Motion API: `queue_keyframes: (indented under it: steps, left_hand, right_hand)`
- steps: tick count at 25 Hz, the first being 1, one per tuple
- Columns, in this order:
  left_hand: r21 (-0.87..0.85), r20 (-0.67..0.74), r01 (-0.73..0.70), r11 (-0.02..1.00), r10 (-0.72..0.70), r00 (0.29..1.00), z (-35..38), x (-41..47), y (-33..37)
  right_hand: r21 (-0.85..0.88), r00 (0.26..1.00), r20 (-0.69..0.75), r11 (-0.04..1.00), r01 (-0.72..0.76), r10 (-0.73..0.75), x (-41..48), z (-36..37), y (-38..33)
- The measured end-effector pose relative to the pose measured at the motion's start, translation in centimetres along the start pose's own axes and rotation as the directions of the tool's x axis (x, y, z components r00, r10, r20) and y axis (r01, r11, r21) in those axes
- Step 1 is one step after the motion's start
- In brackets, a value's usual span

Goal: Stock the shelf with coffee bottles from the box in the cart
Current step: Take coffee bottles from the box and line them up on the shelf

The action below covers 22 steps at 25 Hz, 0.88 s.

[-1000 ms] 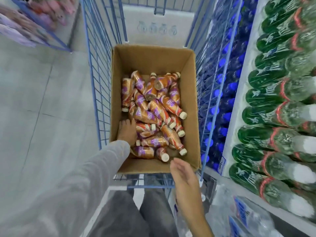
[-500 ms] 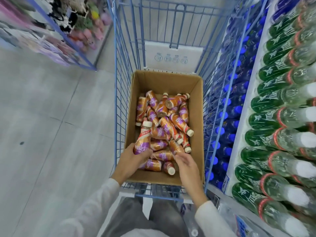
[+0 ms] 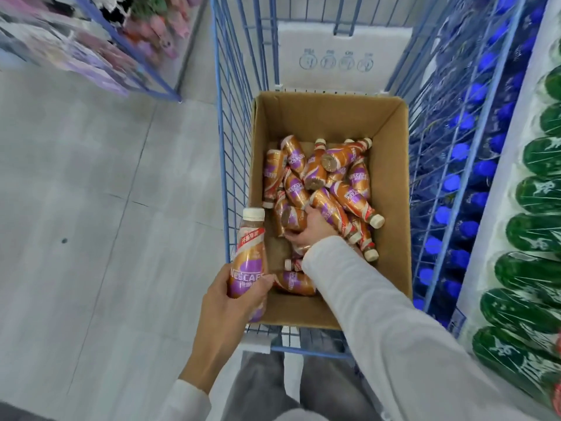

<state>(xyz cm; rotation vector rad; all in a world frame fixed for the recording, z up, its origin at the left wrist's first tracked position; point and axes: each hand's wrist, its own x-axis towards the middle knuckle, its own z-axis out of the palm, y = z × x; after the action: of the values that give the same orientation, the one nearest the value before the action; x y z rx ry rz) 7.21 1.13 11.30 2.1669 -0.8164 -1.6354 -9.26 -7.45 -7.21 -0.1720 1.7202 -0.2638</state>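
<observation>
An open cardboard box (image 3: 391, 189) sits in a blue wire cart (image 3: 226, 153) and holds several orange-and-purple coffee bottles (image 3: 349, 196) lying in a heap. My left hand (image 3: 227, 308) grips one coffee bottle (image 3: 249, 256) upright, white cap on top, just outside the box's near left corner. My right hand (image 3: 309, 229) reaches down into the box, its fingers curled round a lying bottle (image 3: 290, 220) in the pile. My white sleeve hides the bottles beneath it.
A shelf on the right carries rows of green bottles (image 3: 534, 189) and blue-capped bottles (image 3: 455, 183) behind the cart's wire side. A white carton (image 3: 340, 56) stands behind the box. Grey tiled floor (image 3: 91, 208) lies to the left, with a goods rack (image 3: 91, 41) at the far left.
My left hand lifted its bottle up and out past the box's left edge. My right hand moved from the near end of the pile deeper in and closed on another bottle.
</observation>
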Motion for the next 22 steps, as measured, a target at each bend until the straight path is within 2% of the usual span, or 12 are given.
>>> queue_keyframes:
  steps: [1, 2, 3, 6, 9, 10, 11, 17, 22]
  left_hand:
    - [-0.011, 0.007, 0.001, 1.000, -0.001, 1.000, -0.1, 0.0, -0.3]
    - [-0.020, 0.016, 0.001, 1.000, -0.001, 1.000, -0.2, -0.1, -0.5]
    - [-0.022, 0.023, -0.002, 1.000, 0.003, 1.000, -0.3, -0.2, -0.6]
    - [-0.008, 0.033, -0.017, 1.000, 0.018, 0.999, -0.9, -0.7, -0.4]
    - [0.045, 0.052, -0.055, 0.997, 0.053, 0.997, -1.6, -1.4, 0.5]
    - [0.048, 0.060, -0.072, 0.996, 0.069, 0.996, -1.9, -1.9, 1.1]
    - [0.050, 0.074, -0.094, 0.994, 0.090, 0.993, -2.1, -2.3, 1.6]
    - [0.036, 0.237, -0.259, 0.965, 0.243, 0.941, -3.1, -6.0, 5.2]
    - [0.085, 0.407, -0.463, 0.882, 0.394, 0.824, -1.9, -10.1, 7.9]
  right_hand:
    - [0.128, 1.000, 0.017, 0.992, 0.007, -0.009, 0.6, 0.5, -0.2]
    - [0.084, 1.000, 0.004, 0.996, 0.028, -0.028, 0.1, 0.7, 0.0]
    - [0.174, 0.999, -0.003, 0.984, 0.047, -0.047, -0.5, 0.5, 0.2]
    - [0.136, 0.997, 0.082, 0.991, 0.001, -0.012, -1.4, 0.8, 2.5]
    - [0.447, 0.980, 0.199, 0.891, -0.080, -0.012, -3.5, -0.3, 4.7]
    - [0.571, 0.979, 0.203, 0.808, -0.148, 0.036, -6.4, -0.5, 4.5]
    - [0.657, 0.978, 0.208, 0.738, -0.156, 0.021, -8.8, -0.6, 4.5]
    - [0.695, 0.981, 0.004, 0.706, 0.135, -0.192, -21.9, -3.3, 5.2]
    - [0.660, 0.896, -0.278, 0.610, 0.440, -0.345, -29.6, -6.6, 8.5]
